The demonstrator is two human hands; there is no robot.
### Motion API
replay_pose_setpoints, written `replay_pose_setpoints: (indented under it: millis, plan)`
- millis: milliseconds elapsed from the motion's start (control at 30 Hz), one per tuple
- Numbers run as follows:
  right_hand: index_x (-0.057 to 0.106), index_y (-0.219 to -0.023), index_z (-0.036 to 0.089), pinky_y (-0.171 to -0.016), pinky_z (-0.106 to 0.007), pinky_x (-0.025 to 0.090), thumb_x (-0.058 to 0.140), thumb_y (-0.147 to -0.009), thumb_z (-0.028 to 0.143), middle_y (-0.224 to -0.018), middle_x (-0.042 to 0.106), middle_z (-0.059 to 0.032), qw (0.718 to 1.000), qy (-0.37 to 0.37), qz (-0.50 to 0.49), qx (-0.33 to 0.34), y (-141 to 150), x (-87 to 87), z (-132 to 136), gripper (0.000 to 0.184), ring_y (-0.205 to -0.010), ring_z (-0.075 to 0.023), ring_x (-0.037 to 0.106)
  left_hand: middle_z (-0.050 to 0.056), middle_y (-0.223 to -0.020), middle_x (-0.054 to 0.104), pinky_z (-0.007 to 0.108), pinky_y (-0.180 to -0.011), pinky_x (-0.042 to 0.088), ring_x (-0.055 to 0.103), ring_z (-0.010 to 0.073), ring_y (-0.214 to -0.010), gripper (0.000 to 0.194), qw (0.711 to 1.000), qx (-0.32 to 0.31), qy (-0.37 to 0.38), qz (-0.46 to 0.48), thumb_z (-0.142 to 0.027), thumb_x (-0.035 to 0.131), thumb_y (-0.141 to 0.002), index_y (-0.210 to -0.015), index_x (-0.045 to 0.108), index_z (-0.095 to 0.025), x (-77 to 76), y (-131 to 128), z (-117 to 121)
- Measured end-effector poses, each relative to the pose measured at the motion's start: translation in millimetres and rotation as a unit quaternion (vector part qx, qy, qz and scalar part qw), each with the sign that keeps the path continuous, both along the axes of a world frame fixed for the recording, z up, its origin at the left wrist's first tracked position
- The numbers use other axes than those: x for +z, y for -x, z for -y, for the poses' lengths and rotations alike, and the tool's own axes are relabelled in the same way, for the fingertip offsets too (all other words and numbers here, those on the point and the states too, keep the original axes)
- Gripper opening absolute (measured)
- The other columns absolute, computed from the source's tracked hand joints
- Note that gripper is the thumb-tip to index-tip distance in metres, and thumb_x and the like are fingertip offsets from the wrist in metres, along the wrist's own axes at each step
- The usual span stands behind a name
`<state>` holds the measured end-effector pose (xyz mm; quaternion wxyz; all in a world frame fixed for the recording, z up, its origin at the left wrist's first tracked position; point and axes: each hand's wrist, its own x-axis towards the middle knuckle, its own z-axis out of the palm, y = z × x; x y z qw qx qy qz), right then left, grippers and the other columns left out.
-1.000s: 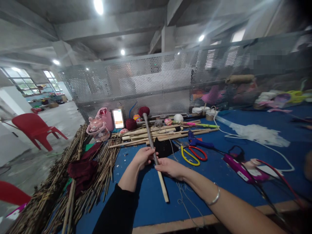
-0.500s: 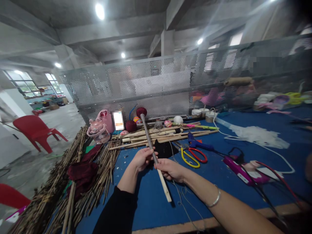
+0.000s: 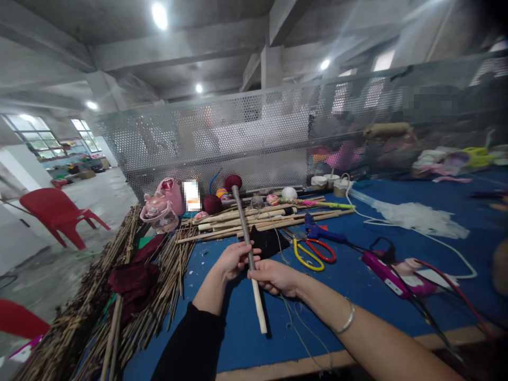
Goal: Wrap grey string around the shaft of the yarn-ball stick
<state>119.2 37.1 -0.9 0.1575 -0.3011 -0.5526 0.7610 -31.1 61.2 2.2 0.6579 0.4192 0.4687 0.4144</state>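
Note:
A wooden stick [image 3: 257, 302], its upper part wrapped in grey yarn, stands out over the blue table in both my hands. A dark red ball [image 3: 233, 183] shows at its far end. My left hand [image 3: 235, 259] is closed around the grey wrapped part. Just below, my right hand [image 3: 273, 276] pinches the stick where the grey wrap meets bare wood. Loose grey yarn [image 3: 296, 323] trails down from near my right hand to the table edge. Beyond my hands lies a black cloth [image 3: 270, 242].
Scissors [image 3: 309, 254] with yellow and red handles and a blue glue gun [image 3: 322, 230] lie right of my hands. Further right is a purple power strip [image 3: 383, 272]. Bundled twigs [image 3: 159, 301] cover the left side. Wooden sticks [image 3: 222, 228] and yarn balls [image 3: 212, 204] lie behind.
The stick has turned slightly, its bare near end swinging to the left. Both hands keep their hold in nearly the same place.

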Motion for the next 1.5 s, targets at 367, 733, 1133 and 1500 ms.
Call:
replay_pose_setpoints:
  millis: [367, 733, 1133, 1500]
  plan:
    - [0.037, -0.068, 0.018, -0.028, -0.016, 0.013, 0.056, -0.073, 0.039, -0.041, 0.026, 0.0120, 0.997, -0.079, -0.009, -0.002, 0, -2.2, -2, 0.028, -0.031, -0.0022, 0.018, 0.004, -0.063, 0.063, 0.012, -0.032, 0.024, 0.054, 0.0076, -0.047, 0.026, 0.998, 0.045, -0.037, -0.025, -0.028, 0.066, -0.062, -0.082, 0.060, -0.012, 3.9, -1, 4]
    - [0.035, -0.062, 0.015, -0.038, -0.019, 0.011, 0.063, -0.066, 0.039, -0.048, 0.026, 0.0094, 0.991, -0.133, -0.006, -0.024, 4, -8.5, -4, 0.037, -0.042, -0.0021, 0.018, -0.002, -0.052, 0.058, 0.012, -0.032, 0.026, 0.047, 0.0039, -0.038, 0.025, 0.996, 0.079, -0.035, -0.018, -0.026, 0.070, -0.058, -0.075, 0.057, -0.013, -1.4, -5, 4]
    - [0.038, -0.065, 0.016, -0.038, -0.019, 0.012, 0.059, -0.070, 0.037, -0.048, 0.027, 0.0096, 0.995, -0.102, -0.010, 0.002, 2, -5.4, -4, 0.030, -0.040, -0.0027, 0.018, 0.003, -0.067, 0.063, 0.013, -0.037, 0.035, 0.058, 0.0093, -0.053, 0.026, 0.997, 0.072, -0.002, 0.008, -0.024, 0.066, -0.063, -0.084, 0.056, -0.014, -4.6, -1, 1]
    - [0.036, -0.066, 0.018, -0.031, -0.020, 0.010, 0.055, -0.074, 0.039, -0.041, 0.023, 0.0116, 0.997, -0.072, -0.009, 0.021, 1, 1.0, 1, 0.029, -0.031, -0.0034, 0.015, 0.010, -0.074, 0.065, 0.021, -0.051, 0.046, 0.060, 0.0134, -0.061, 0.023, 0.999, 0.038, 0.001, 0.020, -0.029, 0.066, -0.063, -0.074, 0.059, -0.010, 2.4, -1, 4]
